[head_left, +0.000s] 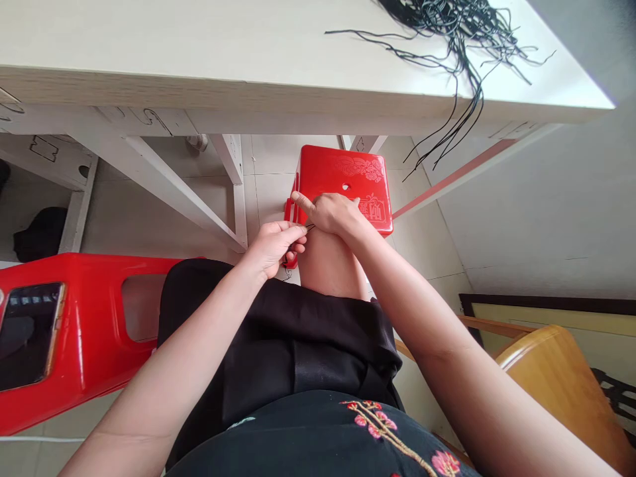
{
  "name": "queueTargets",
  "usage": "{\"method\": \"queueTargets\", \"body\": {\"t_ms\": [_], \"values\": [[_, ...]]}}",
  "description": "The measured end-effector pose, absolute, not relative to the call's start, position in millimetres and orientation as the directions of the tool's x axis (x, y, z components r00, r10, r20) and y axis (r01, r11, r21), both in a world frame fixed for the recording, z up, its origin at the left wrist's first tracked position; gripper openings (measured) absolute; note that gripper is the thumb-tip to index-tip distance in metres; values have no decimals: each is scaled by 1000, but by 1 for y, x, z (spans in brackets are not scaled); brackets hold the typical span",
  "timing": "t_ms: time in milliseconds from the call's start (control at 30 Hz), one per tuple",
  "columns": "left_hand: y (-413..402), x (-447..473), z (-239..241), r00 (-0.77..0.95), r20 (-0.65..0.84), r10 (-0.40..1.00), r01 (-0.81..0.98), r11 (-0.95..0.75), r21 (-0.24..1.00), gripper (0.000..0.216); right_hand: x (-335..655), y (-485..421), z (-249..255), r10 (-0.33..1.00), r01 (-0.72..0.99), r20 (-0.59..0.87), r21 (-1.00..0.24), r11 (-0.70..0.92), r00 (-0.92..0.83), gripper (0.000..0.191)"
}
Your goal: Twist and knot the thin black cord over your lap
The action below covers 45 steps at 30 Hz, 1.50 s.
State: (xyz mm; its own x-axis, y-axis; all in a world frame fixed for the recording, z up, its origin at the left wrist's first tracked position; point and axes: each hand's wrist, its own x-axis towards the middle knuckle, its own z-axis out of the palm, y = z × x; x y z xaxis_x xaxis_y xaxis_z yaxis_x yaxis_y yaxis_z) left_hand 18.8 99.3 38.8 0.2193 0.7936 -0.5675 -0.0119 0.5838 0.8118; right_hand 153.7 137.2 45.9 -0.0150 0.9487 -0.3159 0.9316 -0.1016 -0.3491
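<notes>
My left hand pinches a thin black cord between thumb and fingers, beside my bare knee. A short stretch of the cord runs from these fingertips toward my right hand. Loose dark strands hang below my left hand. Palm down, my right hand lies over the knee with its thumb stretched out to the left; its fingers are partly hidden, and whether cord lies under the palm cannot be seen. Just beyond the knee stands a red plastic stool with a small hole in its top.
A white table spans the front, its legs and braces below. A tangled bundle of black cords lies at its right, several ends hanging over the edge. At left a phone rests on another red stool. A wooden chair stands right.
</notes>
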Motion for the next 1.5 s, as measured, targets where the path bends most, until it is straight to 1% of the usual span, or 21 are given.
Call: {"method": "queueTargets", "body": {"t_ms": [133,267,633,900,1033,1133,1367,1500], "values": [[98,18,38,240,-561,792,-43,586,809,10,154,135,46,952,936,-304,-339,-99,-10,73],[96,16,38,272,-554,787,-73,591,803,11,154,133,45,959,931,-283,-350,-101,-3,76],[95,12,40,317,-549,774,-107,604,790,5,154,131,44,964,941,-268,-328,-84,-7,80],[93,12,42,304,-531,791,-142,589,795,12,153,131,45,964,940,-265,-330,-84,-6,71],[91,10,41,310,-512,801,-122,568,814,13,153,131,44,962,933,-274,-346,-96,-3,74],[91,8,39,293,-503,813,-82,545,834,11,154,130,43,969,927,-246,-366,-86,-7,77],[91,5,36,257,-496,829,-62,526,848,6,152,129,46,959,944,-285,-316,-95,1,69],[90,2,34,241,-499,833,-72,528,846,11,152,129,47,959,943,-283,-315,-104,11,71]]}}
